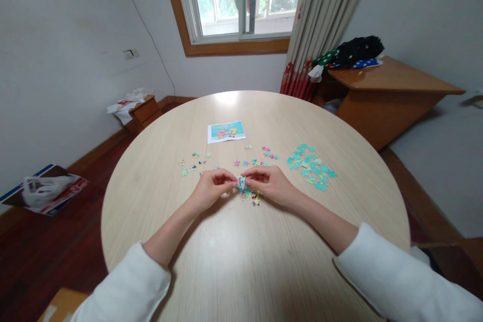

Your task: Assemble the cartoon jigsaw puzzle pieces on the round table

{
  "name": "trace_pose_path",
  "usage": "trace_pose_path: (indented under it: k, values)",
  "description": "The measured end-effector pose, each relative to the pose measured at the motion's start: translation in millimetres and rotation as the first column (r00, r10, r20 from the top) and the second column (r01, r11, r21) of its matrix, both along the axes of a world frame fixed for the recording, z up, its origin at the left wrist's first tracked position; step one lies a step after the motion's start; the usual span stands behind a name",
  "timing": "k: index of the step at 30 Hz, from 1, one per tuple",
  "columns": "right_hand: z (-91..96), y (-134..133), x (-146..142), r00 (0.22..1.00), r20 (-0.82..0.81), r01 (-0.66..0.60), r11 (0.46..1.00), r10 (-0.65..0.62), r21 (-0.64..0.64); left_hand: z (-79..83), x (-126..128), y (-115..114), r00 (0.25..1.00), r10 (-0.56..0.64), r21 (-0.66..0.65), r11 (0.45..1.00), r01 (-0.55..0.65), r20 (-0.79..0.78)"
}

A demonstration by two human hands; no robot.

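Observation:
Small jigsaw puzzle pieces [242, 184] are pinched between my two hands at the middle of the round table [241, 261]. My left hand [212, 187] closes its thumb and forefinger on their left side. From the right, my right hand [272, 185] grips them the same way. How many pieces are held is too small to tell. Just below my right fingers lies a joined yellow puzzle section [255, 196] with a cartoon face. Behind my hands runs a row of loose pink and teal pieces [245, 163].
A picture card [226, 132] lies at the back of the table. Many turquoise pieces [311, 166] are heaped to the right, and several loose pieces [193, 167] are scattered at left. A wooden desk [392, 80] with cloth on it stands beyond the right edge.

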State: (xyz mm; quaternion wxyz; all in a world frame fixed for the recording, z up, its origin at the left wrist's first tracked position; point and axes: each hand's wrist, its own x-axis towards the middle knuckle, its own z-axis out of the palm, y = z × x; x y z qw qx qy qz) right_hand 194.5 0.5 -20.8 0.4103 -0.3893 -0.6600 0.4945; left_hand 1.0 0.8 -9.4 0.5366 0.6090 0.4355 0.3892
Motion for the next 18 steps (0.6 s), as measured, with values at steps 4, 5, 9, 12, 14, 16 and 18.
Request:
trace_pose_path:
  k: [4, 5, 9, 12, 14, 16, 18]
  values:
    - [2.1, -0.7, -0.2, 1.0, -0.011, 0.011, 1.0, -0.011, -0.025, -0.5, -0.4, -0.6, 1.0, 0.0, 0.051, 0.999, 0.001, -0.014]
    - [2.6, -0.9, -0.4, 1.0, -0.014, 0.009, 1.0, -0.01, -0.028, -0.4, -0.6, -0.8, 1.0, -0.001, 0.058, 0.998, 0.002, -0.02]
    - [3.1, -1.1, -0.9, 1.0, -0.025, 0.0, 0.999, -0.001, -0.037, -0.3, -0.4, -1.2, 0.999, -0.005, 0.068, 0.998, 0.008, -0.039]
    - [1.3, -0.8, -0.9, 0.999, -0.035, 0.014, 0.999, -0.015, -0.043, -0.3, 0.4, -1.2, 0.999, 0.014, 0.073, 0.997, -0.011, -0.041]
    - [0.1, -0.4, -0.9, 0.999, -0.047, 0.023, 0.999, -0.025, -0.048, -0.1, 0.6, -1.4, 0.999, 0.034, 0.081, 0.996, -0.031, -0.04]
    - [-0.3, -0.1, -0.8, 0.998, -0.054, 0.03, 0.998, -0.033, -0.046, 0.5, 0.2, -1.5, 0.998, 0.054, 0.09, 0.995, -0.05, -0.045]
    - [0.4, 0.0, -0.6, 0.998, -0.051, 0.037, 0.999, -0.038, -0.034, 1.0, -0.4, -1.6, 0.997, 0.065, 0.1, 0.993, -0.06, -0.048]
